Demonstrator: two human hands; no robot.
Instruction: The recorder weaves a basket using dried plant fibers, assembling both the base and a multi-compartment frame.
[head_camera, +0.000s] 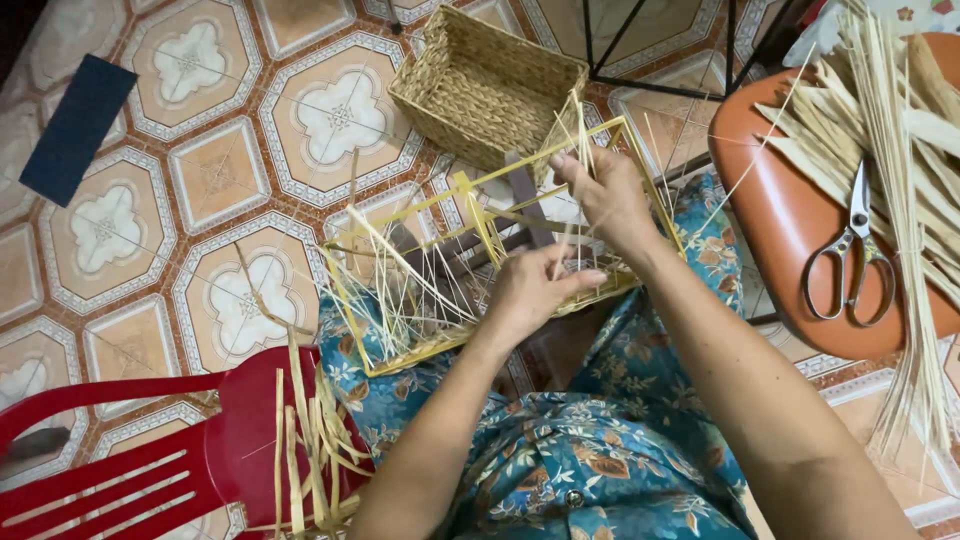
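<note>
**Two hands weaving pale strips onto a yellow basket frame**

We are looking down from a head-worn camera at a person seated above a patterned tile floor (200, 180), wearing blue floral clothing. A rectangular yellow frame (400, 215), part-filled with thin pale reed strips (410, 290), is resting across the lap, tilted away from us.

The left hand (530, 290) is curling against the near long side of the frame, fingers pressed together and thumb stretched out along the rail; we cannot tell whether it is also pinching a strip. The right hand (600, 195) is reaching over the far corner, its fingertips closing on a few upright strips there.

We are judging the strips to be light, springy and easily split or kinked, so they seem best held close to the frame, near where they cross. The frame looks stiff and light, best steadied by its rails.

A finished woven basket (480, 85) is sitting on the floor just beyond the frame. At right, an orange stool (770, 240) is carrying scissors (850, 255) and a bundle of long strips (900, 130). At lower left, a red plastic chair (120, 470) is holding more loose strips (310, 440). A dark blue mat (78, 125) is lying well apart at upper left.
</note>
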